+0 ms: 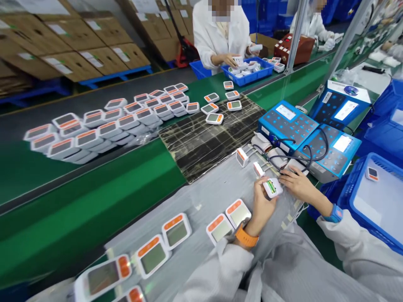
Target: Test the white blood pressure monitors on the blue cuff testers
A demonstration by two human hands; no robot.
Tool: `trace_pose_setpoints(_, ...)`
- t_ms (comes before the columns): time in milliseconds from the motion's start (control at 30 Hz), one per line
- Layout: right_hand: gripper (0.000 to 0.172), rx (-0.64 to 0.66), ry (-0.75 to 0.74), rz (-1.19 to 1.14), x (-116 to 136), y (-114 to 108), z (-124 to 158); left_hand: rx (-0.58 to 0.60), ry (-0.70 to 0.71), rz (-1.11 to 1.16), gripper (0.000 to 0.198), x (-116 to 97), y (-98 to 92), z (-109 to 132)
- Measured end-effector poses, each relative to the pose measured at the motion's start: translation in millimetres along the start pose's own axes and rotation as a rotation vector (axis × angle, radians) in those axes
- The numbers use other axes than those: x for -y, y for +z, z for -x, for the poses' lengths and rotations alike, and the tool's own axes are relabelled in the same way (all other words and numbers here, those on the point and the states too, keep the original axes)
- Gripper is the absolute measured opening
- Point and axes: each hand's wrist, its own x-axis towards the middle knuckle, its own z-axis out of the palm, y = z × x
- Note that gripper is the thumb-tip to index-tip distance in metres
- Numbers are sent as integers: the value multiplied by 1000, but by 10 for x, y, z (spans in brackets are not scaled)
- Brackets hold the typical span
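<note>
My left hand (263, 203) is closed around a white blood pressure monitor (272, 188), its back turned up with green batteries showing in the compartment. Close at its right side is my right hand (297, 183), fingers bent together near the end of a tube; what they grip is hidden. Two more monitors stand on edge just beyond, a larger one (242, 157) and a smaller-looking one (258, 169), with tubes running toward white rolled cuffs (277, 158). Beside my left wrist lie two monitors, screens up, one of them (238, 212) partly against the other (219, 228).
Blue test boxes (288, 121) with black cables stand beyond my right hand. Stacked monitors (126, 121) line the green conveyor (78, 197). More monitors (176, 230) lie at front left. A blue bin (352, 188) is at right. Across, a co-worker (220, 37) handles parts over a blue tray (248, 79).
</note>
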Motion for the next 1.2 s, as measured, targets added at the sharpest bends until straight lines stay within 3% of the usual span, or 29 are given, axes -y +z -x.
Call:
trace_pose_setpoints(167, 26, -62, 34, 154, -132, 246, -42, -28, 22, 83, 63, 257, 83, 100)
trace_pose_setpoints(333, 22, -122, 57, 192, -75, 229, -154, -24, 54, -29, 59, 207, 89, 116)
trace_pose_setpoints(567, 21, -51, 63, 183, -43, 203, -197, -47, 76, -84, 55, 191, 138, 96)
trace_pose_setpoints(867, 18, -54, 30, 210, -26, 179, -225, -25, 92, -115, 56, 147, 134, 65)
trace_pose_setpoints(1067, 20, -45, 51, 96, -65, 219, -209, -13, 41, -102, 55, 137, 131, 45)
trace_pose_setpoints(1200, 18, -108, -44, -9, -131, 220, -106, -20, 27, -84, 56, 167, 111, 61)
